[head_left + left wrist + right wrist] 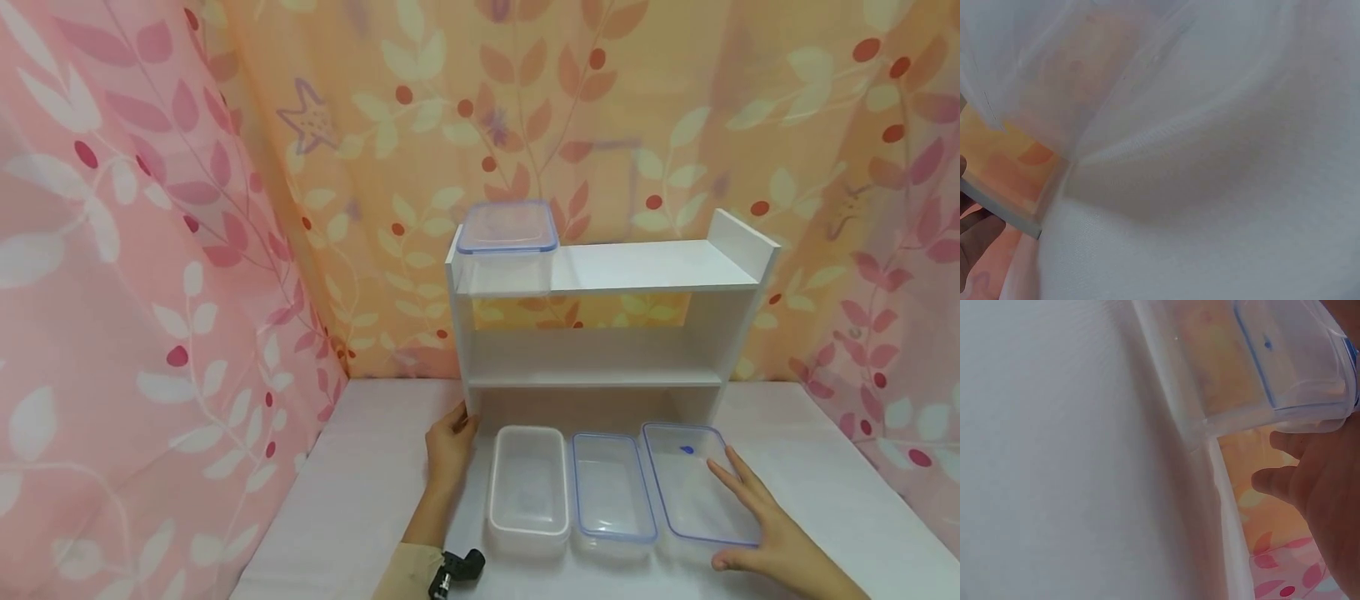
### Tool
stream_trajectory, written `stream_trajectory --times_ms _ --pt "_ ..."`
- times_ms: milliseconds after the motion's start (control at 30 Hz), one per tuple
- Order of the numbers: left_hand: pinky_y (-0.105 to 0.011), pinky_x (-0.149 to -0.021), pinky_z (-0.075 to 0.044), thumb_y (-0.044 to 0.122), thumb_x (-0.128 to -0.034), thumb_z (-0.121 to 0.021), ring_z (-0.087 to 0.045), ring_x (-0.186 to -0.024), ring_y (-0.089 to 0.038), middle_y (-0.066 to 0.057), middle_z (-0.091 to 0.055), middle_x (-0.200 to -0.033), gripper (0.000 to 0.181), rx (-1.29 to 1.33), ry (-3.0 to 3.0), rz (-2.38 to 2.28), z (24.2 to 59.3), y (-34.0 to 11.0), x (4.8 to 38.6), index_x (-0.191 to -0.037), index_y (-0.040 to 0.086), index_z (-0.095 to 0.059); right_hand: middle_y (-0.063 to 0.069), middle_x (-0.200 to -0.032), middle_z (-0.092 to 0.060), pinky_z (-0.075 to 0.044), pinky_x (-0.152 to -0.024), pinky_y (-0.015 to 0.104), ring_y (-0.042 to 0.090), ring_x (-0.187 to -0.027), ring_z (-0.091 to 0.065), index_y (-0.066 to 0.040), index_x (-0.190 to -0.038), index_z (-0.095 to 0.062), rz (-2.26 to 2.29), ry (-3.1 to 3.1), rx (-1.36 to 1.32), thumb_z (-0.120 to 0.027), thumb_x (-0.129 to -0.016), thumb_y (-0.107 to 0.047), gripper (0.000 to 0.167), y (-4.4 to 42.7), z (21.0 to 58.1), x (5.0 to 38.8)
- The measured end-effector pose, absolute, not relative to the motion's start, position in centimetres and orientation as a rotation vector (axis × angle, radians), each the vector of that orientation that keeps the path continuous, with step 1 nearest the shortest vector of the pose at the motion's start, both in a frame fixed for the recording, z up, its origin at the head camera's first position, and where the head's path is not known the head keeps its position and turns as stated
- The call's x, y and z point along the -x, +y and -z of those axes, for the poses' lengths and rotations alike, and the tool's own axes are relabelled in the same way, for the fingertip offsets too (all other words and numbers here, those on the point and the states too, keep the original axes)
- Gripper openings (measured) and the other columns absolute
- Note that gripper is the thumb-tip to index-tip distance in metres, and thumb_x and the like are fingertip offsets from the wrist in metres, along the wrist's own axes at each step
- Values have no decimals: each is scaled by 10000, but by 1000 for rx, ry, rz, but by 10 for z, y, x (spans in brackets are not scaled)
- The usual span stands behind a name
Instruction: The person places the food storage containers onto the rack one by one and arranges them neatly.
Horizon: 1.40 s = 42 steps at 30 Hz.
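Note:
At the left foot of a small white shelf (pixel 596 358), my left hand (pixel 448 446) grips the edge of its side panel. The left wrist view shows fingers on both sides of that panel edge (pixel 1004 211). My right hand (pixel 780 537) is spread over the right side of a clear container with a blue rim (pixel 701 492), fingers apart and fairly straight. In the right wrist view, part of this container (pixel 1304 369) hides some of the fingers; firm contact is hard to judge. A narrower blue-rimmed container (pixel 611 487) and a white-rimmed container (pixel 528 483) stand to its left.
On the shelf's top board, at the left end, sits a clear container with a blue-edged lid (pixel 508 229). A white cloth (pixel 322 500) covers the table. Patterned curtains (pixel 360 167) hang behind and at both sides.

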<state>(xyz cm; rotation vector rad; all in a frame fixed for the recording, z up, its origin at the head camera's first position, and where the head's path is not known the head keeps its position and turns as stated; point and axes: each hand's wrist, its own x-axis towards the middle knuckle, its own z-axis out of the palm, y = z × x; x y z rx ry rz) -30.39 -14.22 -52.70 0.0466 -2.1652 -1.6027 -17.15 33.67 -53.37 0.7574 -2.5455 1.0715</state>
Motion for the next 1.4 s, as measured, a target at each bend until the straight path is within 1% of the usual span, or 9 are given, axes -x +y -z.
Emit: stream_trajectory --times_ms 200,333,567,800,967,1100,1233,1400 --pt "-253 -813 -583 175 -938 -757 -743 -1012 -155 -38 -752 -1198 377 -55 -2172 1612 528 -144 304 -1309 131 -709 198 -1715 3 -63 -1012 -25 -7 -1546 32 -31 -1596 -309 -1045 -2557 -793 -981 -571 -182 1235 340 536 172" --pt "-262 -842 -581 184 -942 -752 -740 -1025 -152 -34 -747 -1211 389 -52 -2170 1638 529 -144 304 -1323 129 -697 225 -1708 -7 -60 -1017 -24 -8 -1545 32 -25 -1591 -319 -1036 -2548 -813 -987 -561 -192 1238 340 535 170" --pt "-308 -833 -599 142 -929 -756 -749 -1004 -194 -82 -747 -1196 373 -35 -2149 1603 527 -143 305 -1295 86 -709 242 -1701 -31 -74 -1042 -16 -1 -1547 3 -30 -1586 -335 -1039 -2541 -811 -993 -546 -205 1243 339 534 170" --pt "-321 -857 -592 173 -923 -770 -745 -1005 -160 -44 -750 -1191 346 -72 -2169 1554 527 -143 304 -1266 134 -737 254 -1698 -10 -77 -1051 -13 4 -1553 30 -19 -1581 -339 -1076 -2550 -819 -990 -556 -174 1224 341 538 171" --pt "-346 -871 -594 175 -927 -764 -745 -1020 -178 -62 -751 -1189 343 -65 -2174 1567 526 -142 301 -1266 132 -738 254 -1698 -9 -65 -1047 -16 16 -1558 43 -17 -1576 -351 -1043 -2552 -823 -988 -568 -192 1205 342 539 168" --pt "-334 -840 -600 156 -927 -760 -747 -1016 -193 -73 -759 -1165 344 -71 -2177 1579 528 -142 299 -1270 126 -737 263 -1695 -22 -62 -1057 -10 44 -1568 39 -13 -1569 -362 -1009 -2553 -840 -986 -590 -204 1177 343 541 166" --pt "-322 -833 -599 150 -930 -757 -748 -1012 -184 -65 -763 -1157 343 -65 -2177 1578 528 -141 300 -1272 135 -737 259 -1695 -32 -60 -1056 -13 27 -1565 40 -17 -1566 -370 -981 -2556 -832 -987 -593 -218 1170 343 539 166" --pt "-352 -866 -597 151 -924 -761 -747 -1018 -188 -68 -759 -1166 345 -61 -2163 1576 526 -141 302 -1268 133 -737 251 -1696 -64 -63 -1058 -13 -4 -1556 20 -27 -1563 -384 -952 -2557 -811 -988 -597 -233 1158 343 537 169"
